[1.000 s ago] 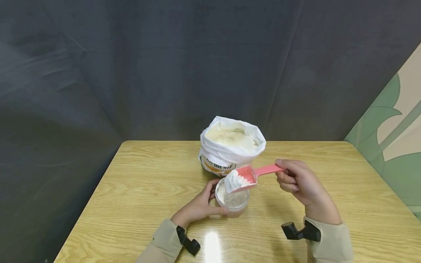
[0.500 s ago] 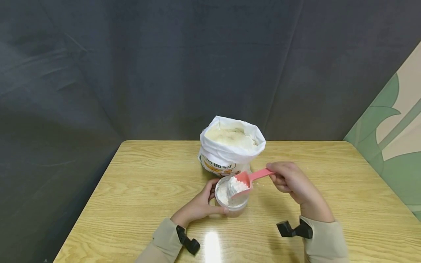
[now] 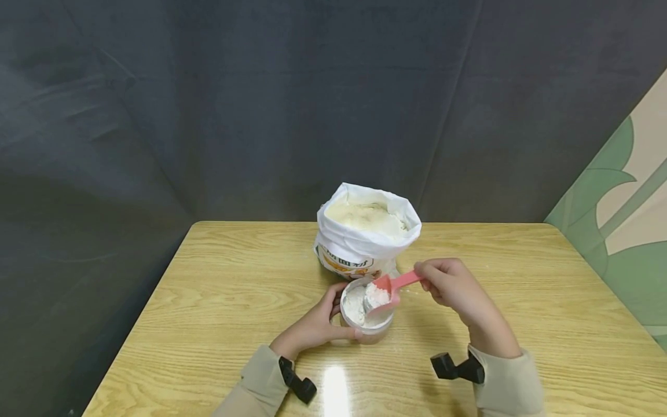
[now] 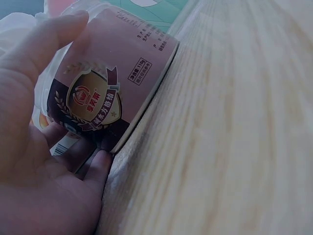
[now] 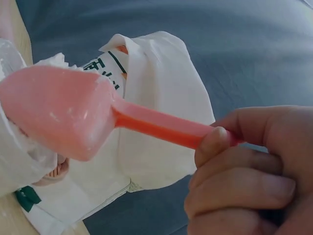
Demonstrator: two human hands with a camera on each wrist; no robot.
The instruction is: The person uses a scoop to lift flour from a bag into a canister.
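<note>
A pink scoop [image 3: 405, 280] with white powder in its bowl tilts over the mouth of a clear round jar [image 3: 367, 331]. My right hand [image 3: 452, 288] pinches the end of its handle, thumb and fingers curled, as the right wrist view shows. White powder also lies inside the jar. Around the jar's left side curls my left hand [image 3: 319, 325], thumb at the front and fingers behind. In the left wrist view the jar [image 4: 112, 73] bears a pinkish label with a dark badge and stands on the table. Just behind it is a white bag [image 3: 359, 246] full of powder, its top rolled open.
The wooden table [image 3: 234, 272] has a dark cloth [image 3: 292, 116] hanging behind its back edge. A green and beige patterned panel [image 3: 625, 231] stands at the right. A few specks of powder lie by the bag's right side.
My right hand has moved left and the scoop has come lower, tipping into the jar. Powder has slid off it, and the jar's contents look whiter. My left hand has stayed in place.
</note>
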